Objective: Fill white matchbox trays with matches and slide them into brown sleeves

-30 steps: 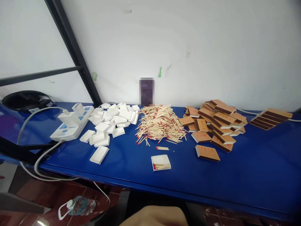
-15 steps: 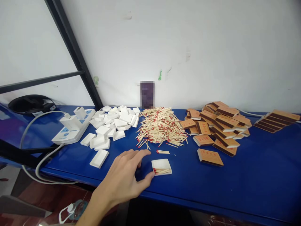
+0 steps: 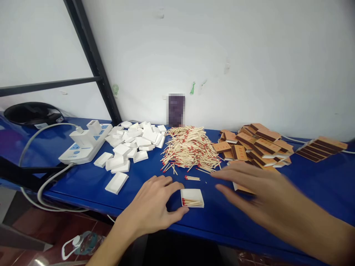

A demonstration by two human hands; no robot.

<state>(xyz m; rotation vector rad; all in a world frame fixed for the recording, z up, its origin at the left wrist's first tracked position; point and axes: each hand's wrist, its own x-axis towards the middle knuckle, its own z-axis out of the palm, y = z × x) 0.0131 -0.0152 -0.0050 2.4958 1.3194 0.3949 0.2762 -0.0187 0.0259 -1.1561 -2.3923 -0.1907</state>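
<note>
Part-filled tray (image 3: 193, 193) on bench (image 3: 318, 184). L hand (image 3: 154, 203) just left of tray, fingers parted, contact unclear; R hand (image 3: 257, 193) right of tray, a bit blurred, fingers open. Prob. filling step; next calls for pinching loose matches (image 3: 192, 178) just behind tray.

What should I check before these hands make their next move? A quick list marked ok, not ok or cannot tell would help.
1. Tray open side up: ok, some matches lie along its near side.
2. Left hand at the tray: ok, it is at the left end.
3. Left hand gripping firmly: cannot tell, contact is unclear from this angle.
4. Right hand free: ok, nothing shows in it, though it is blurred.
5. Short row of matches inside the tray: not ok, it lies just beyond, on the table.
6. Nearest box fully visible: not ok, the right hand covers part.
</note>
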